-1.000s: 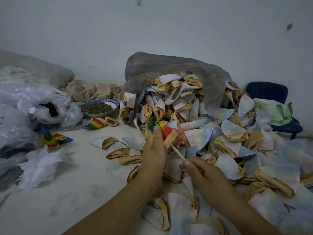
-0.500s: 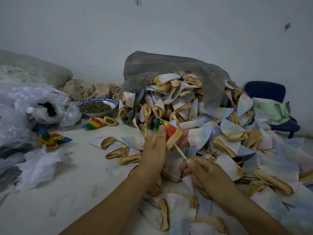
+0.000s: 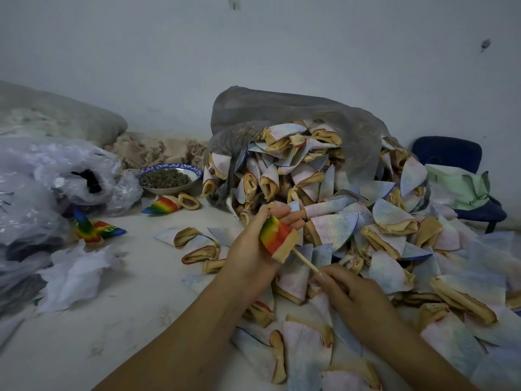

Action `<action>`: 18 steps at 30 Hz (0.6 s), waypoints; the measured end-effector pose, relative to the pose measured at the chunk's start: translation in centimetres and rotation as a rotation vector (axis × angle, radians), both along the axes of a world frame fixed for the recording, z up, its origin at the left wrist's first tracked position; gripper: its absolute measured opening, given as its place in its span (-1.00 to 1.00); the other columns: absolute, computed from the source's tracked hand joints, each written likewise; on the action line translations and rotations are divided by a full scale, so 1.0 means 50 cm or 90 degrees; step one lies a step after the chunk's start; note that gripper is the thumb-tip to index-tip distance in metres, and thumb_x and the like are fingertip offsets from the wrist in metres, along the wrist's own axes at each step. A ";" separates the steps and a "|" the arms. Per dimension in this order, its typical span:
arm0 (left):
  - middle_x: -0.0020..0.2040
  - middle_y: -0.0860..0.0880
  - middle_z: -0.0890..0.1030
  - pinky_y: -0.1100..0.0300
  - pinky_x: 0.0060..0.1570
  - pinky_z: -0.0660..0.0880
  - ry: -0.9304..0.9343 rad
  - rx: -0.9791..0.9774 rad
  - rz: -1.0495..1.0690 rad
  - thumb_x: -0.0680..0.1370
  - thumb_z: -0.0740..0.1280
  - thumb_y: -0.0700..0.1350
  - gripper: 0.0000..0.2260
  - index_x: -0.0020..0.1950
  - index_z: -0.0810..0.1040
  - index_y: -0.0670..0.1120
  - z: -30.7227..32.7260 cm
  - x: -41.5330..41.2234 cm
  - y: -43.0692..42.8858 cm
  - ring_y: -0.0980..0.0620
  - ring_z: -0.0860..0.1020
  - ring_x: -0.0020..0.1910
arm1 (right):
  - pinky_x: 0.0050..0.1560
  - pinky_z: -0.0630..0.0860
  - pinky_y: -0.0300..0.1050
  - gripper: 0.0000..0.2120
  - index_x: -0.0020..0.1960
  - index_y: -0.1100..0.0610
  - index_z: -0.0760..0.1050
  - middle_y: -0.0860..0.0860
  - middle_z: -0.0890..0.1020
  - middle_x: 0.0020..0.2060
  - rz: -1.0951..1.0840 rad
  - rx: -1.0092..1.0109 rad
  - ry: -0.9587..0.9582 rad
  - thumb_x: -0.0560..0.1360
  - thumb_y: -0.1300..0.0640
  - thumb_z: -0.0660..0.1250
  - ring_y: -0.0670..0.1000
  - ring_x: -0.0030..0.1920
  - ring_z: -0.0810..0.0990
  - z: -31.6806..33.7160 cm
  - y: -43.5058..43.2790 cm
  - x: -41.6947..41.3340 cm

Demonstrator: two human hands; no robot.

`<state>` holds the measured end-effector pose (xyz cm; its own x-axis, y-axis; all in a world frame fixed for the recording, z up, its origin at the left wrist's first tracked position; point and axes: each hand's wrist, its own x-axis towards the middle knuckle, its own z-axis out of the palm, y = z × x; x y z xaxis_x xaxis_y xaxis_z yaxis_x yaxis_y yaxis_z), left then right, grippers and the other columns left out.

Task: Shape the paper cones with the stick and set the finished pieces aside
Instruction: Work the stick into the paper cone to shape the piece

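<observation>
Now my left hand (image 3: 249, 249) holds the cone (image 3: 275, 235) lower, my right hand (image 3: 356, 293) still grips the stick (image 3: 306, 262) inside: shaping continues.

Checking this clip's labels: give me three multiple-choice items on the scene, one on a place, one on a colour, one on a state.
1. Where is the bowl?
A) left of the sack
B) on a shelf
C) on a lap

2. What colour is the chair?
A) red
B) blue
C) yellow

3. Where is the tip of the stick?
A) against the wall
B) in the bowl
C) inside the cone in the left hand

Answers:
1 A: it stands left of the sack's mouth.
2 B: its back and seat are blue.
3 C: the right hand holds the stick, which enters the cone's open end.
</observation>
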<state>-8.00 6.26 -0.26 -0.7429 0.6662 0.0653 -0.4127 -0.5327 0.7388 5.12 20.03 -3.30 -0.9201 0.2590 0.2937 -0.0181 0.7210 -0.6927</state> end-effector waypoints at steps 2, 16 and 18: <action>0.06 -0.18 0.69 0.16 -0.04 0.62 0.001 -0.009 0.010 0.64 0.12 0.04 -0.62 0.14 0.55 -0.23 -0.004 -0.001 0.001 -0.05 0.68 0.04 | -0.22 0.45 -0.20 -0.70 -0.09 -0.08 0.51 -0.03 0.64 -0.25 -0.005 0.001 -0.001 0.44 -0.20 0.07 -0.14 -0.22 0.56 -0.001 0.000 0.000; 0.17 -0.14 0.66 0.08 0.13 0.52 0.040 0.008 0.084 0.64 0.07 0.11 -0.60 0.13 0.54 -0.16 -0.022 -0.010 0.007 -0.04 0.60 0.22 | -0.25 0.43 -0.18 -0.76 -0.13 -0.17 0.48 -0.01 0.63 -0.26 -0.011 0.016 0.002 0.44 -0.20 0.08 -0.12 -0.26 0.55 -0.002 0.003 -0.003; 0.17 -0.14 0.66 0.05 0.14 0.53 0.056 -0.006 0.088 0.62 0.09 0.13 -0.61 0.07 0.58 -0.12 -0.021 -0.009 0.004 -0.03 0.60 0.22 | -0.26 0.42 -0.20 -0.78 -0.13 -0.14 0.49 0.01 0.62 -0.28 -0.002 0.035 0.001 0.46 -0.16 0.10 -0.11 -0.26 0.54 -0.002 0.007 -0.002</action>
